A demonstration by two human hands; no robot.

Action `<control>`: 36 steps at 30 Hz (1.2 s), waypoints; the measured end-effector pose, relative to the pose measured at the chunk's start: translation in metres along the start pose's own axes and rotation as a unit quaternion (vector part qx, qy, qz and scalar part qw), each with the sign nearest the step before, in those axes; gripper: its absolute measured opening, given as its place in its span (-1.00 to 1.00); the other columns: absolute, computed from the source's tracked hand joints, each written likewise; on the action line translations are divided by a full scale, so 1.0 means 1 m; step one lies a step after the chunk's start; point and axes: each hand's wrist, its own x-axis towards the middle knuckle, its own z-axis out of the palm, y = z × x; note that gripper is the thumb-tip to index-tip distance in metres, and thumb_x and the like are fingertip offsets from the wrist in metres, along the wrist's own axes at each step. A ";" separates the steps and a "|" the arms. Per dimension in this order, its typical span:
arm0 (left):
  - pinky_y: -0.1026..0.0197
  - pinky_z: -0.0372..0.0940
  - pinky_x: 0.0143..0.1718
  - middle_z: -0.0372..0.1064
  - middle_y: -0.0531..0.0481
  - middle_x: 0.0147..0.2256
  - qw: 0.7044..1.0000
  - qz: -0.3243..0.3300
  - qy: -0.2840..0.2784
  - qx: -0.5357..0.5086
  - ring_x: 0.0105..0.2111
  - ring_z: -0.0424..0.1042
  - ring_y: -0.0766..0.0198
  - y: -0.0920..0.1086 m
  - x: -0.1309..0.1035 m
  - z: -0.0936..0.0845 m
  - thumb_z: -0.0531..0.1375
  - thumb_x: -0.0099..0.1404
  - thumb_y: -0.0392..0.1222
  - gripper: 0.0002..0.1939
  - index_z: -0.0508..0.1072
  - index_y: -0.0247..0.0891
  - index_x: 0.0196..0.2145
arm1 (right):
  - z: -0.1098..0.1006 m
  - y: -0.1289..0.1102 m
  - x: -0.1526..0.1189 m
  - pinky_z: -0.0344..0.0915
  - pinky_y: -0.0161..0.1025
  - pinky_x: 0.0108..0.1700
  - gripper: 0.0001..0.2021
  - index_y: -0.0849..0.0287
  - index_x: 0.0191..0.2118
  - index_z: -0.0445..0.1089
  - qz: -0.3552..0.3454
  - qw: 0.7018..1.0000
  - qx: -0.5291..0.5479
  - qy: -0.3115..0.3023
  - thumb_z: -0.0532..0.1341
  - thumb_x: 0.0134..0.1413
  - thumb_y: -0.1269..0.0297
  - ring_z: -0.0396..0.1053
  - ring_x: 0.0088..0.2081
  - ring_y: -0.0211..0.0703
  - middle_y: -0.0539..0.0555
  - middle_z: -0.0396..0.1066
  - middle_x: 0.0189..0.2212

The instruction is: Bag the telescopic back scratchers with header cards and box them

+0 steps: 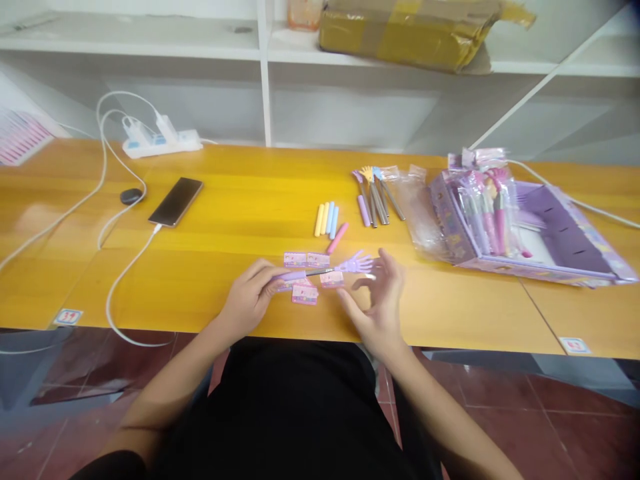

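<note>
My left hand (pixel 251 293) is closed round the purple handle of a back scratcher (pixel 356 264), which has a metal shaft and a purple claw-shaped head. It lies level, pointing right. Beside the head my right hand (pixel 377 300) is open, thumb and fingers apart, slightly blurred. Beneath the scratcher, several small pink printed cards (pixel 305 295) lie on the table. Beyond them are yellow handle grips (pixel 321 219), blue grips (pixel 334 222) and one pink grip (pixel 338 238). Several more back scratchers (pixel 376 197) with bare metal shafts lie behind, a purple grip (pixel 363 210) among them.
At the right, a purple display box (pixel 575 230) holds bagged back scratchers (pixel 493 213). Clear plastic bags (pixel 423 213) lie against it. At the left are a phone (pixel 176 202) on a cable, a power strip (pixel 163 143) and a black round object (pixel 131 196). A taped carton (pixel 400 30) sits on the shelf.
</note>
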 end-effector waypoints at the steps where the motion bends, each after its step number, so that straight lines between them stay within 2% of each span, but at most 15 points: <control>1: 0.23 0.45 -0.10 0.54 -0.05 -0.10 1.000 -0.007 -0.009 -0.002 -0.14 0.55 0.28 0.000 0.001 -0.001 0.17 0.65 -0.22 -0.75 0.60 -0.17 0.14 | -0.005 0.000 0.002 0.50 -0.02 0.00 -0.26 -0.10 0.54 0.17 -0.057 0.993 -0.102 0.026 0.42 0.37 0.23 0.40 0.12 0.10 0.25 0.33 0.11; 3: 0.22 0.45 -0.08 0.55 -0.05 -0.09 0.999 -0.018 -0.028 -0.014 -0.12 0.56 0.27 0.001 0.002 -0.001 0.16 0.65 -0.20 -0.74 0.60 -0.15 0.15 | -0.015 0.001 0.006 0.47 0.04 0.11 -0.34 -0.06 0.45 0.34 -0.166 0.954 -0.248 0.037 0.44 0.32 0.38 0.38 0.20 0.16 0.28 0.33 0.16; 4: 0.21 0.46 -0.07 0.56 -0.05 -0.09 0.999 -0.019 -0.036 -0.023 -0.11 0.57 0.27 0.002 0.002 0.000 0.17 0.65 -0.19 -0.74 0.61 -0.15 0.15 | -0.020 0.003 0.008 0.45 0.05 0.14 -0.38 -0.06 0.41 0.39 -0.208 0.936 -0.283 0.028 0.43 0.32 0.43 0.41 0.18 0.15 0.26 0.38 0.13; 7: 0.20 0.47 -0.05 0.57 -0.04 -0.08 0.997 -0.022 -0.064 -0.045 -0.10 0.58 0.27 0.004 0.002 0.001 0.17 0.65 -0.18 -0.75 0.61 -0.13 0.13 | -0.030 0.010 0.010 0.43 0.04 0.13 -0.40 -0.11 0.37 0.44 -0.275 0.913 -0.300 -0.007 0.41 0.32 0.52 0.50 0.12 0.10 0.18 0.53 0.04; 11: 0.18 0.49 -0.05 0.58 -0.06 -0.05 0.994 -0.018 -0.108 -0.021 -0.10 0.60 0.25 0.005 0.000 -0.001 0.16 0.66 -0.11 -0.74 0.57 -0.13 0.16 | -0.038 0.016 0.009 0.42 0.01 0.08 -0.51 -0.10 0.28 0.51 -0.286 0.915 -0.276 -0.063 0.35 0.36 0.53 0.53 -0.03 0.00 0.10 0.61 -0.09; 15: 0.11 0.51 -0.11 0.62 -0.12 -0.04 0.983 0.077 -0.125 0.113 -0.18 0.59 0.16 0.005 -0.001 -0.001 0.26 0.58 0.09 -0.57 0.50 -0.18 0.24 | -0.039 0.009 0.011 0.39 -0.04 -0.01 -0.63 0.04 0.19 0.52 -0.286 0.912 -0.275 -0.108 0.28 0.41 0.56 0.48 -0.17 -0.06 0.10 0.62 -0.18; 18: 0.03 0.52 -0.08 0.63 -0.15 -0.01 0.956 0.160 -0.123 0.213 -0.12 0.60 0.08 0.007 -0.001 0.004 0.21 0.62 -0.13 -0.66 0.47 -0.23 0.26 | -0.037 0.002 0.012 0.35 -0.05 -0.09 -0.66 0.07 0.20 0.52 -0.278 0.913 -0.270 -0.129 0.26 0.45 0.54 0.46 -0.20 -0.04 0.12 0.61 -0.18; 20: 0.02 0.54 -0.06 0.63 -0.17 0.00 0.944 0.191 -0.121 0.241 -0.08 0.61 0.07 0.008 -0.002 0.006 0.15 0.62 -0.29 -0.67 0.46 -0.28 0.26 | -0.035 0.000 0.010 0.35 -0.05 -0.11 -0.62 0.06 0.27 0.49 -0.264 0.917 -0.263 -0.144 0.23 0.47 0.52 0.46 -0.18 -0.03 0.14 0.60 -0.17; 23: -0.02 0.57 0.03 0.62 -0.22 0.03 0.945 0.188 -0.097 0.248 -0.01 0.63 0.03 0.008 -0.004 0.006 0.08 0.61 -0.37 -0.64 0.44 -0.29 0.27 | -0.034 -0.002 0.005 0.38 -0.04 -0.07 -0.52 0.05 0.40 0.39 -0.243 0.925 -0.245 -0.160 0.18 0.49 0.53 0.50 -0.08 0.03 0.19 0.59 -0.08; 25: -0.06 0.58 0.09 0.61 -0.24 0.07 0.949 0.176 -0.086 0.248 0.03 0.63 0.01 0.008 -0.005 0.004 0.07 0.61 -0.38 -0.62 0.41 -0.27 0.29 | -0.033 -0.005 0.003 0.40 -0.02 -0.05 -0.51 0.05 0.41 0.37 -0.241 0.927 -0.237 -0.161 0.16 0.50 0.53 0.51 -0.04 0.05 0.21 0.58 -0.04; 28: -0.04 0.58 0.08 0.61 -0.22 0.05 0.944 0.187 -0.085 0.257 0.01 0.64 0.02 0.011 -0.003 0.001 0.09 0.63 -0.33 -0.65 0.39 -0.28 0.29 | -0.033 -0.014 0.003 0.38 -0.02 -0.07 -0.56 0.08 0.36 0.40 -0.252 0.920 -0.249 -0.167 0.15 0.51 0.52 0.48 -0.07 0.04 0.20 0.58 -0.06; 31: 0.05 0.57 -0.10 0.63 -0.18 -0.06 0.931 0.211 -0.080 0.286 -0.13 0.64 0.07 0.015 0.002 -0.001 0.08 0.66 -0.27 -0.71 0.43 -0.30 0.24 | -0.030 -0.022 0.005 0.33 -0.04 -0.10 -0.67 0.13 0.24 0.45 -0.252 0.912 -0.274 -0.171 0.14 0.52 0.52 0.44 -0.13 0.01 0.18 0.56 -0.12; 36: 0.12 0.49 -0.21 0.63 -0.16 -0.11 0.916 0.223 -0.084 0.323 -0.21 0.61 0.13 0.018 0.005 0.005 0.05 0.61 -0.40 -0.72 0.48 -0.31 0.13 | -0.025 -0.021 0.007 0.18 -0.08 -0.22 -0.77 0.17 0.02 0.51 -0.245 0.900 -0.323 -0.160 0.12 0.53 0.51 0.29 -0.27 -0.03 0.13 0.42 -0.29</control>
